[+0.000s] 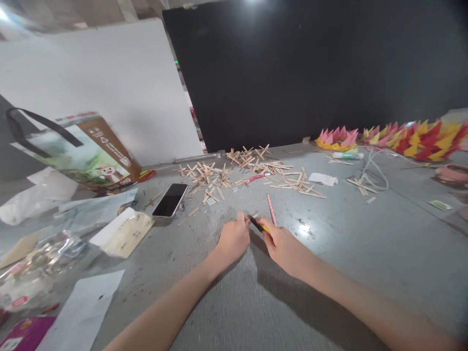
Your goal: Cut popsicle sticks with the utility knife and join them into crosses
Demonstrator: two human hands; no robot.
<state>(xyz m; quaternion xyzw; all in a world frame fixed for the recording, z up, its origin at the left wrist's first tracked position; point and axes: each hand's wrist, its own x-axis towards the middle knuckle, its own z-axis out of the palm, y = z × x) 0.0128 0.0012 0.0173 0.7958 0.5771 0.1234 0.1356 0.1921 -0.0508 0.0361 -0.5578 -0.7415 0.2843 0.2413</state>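
Near the middle of the table, my right hand (283, 246) is closed around a yellow-and-black utility knife (262, 226). Its dark front end points left and reaches the fingertips of my left hand (234, 237). My left hand is closed in a pinch with the thumb raised. A pale sliver, seemingly a wooden craft stick (255, 215), shows just beyond the knife; most of it is hidden by fingers and tool. A pink striped pencil-like stick (271, 209) lies just past my right hand. Farther back, many craft sticks (208, 175) lie in loose heaps, some crossed into star shapes.
A phone (170, 200) lies left of the sticks. A printed bag (98, 153), plastic wrappers (40, 263) and white paper (86, 312) crowd the left side. Pink, yellow and red paper crowns (427, 141), a glue stick (348, 156) and a white cable (373, 170) are at right.
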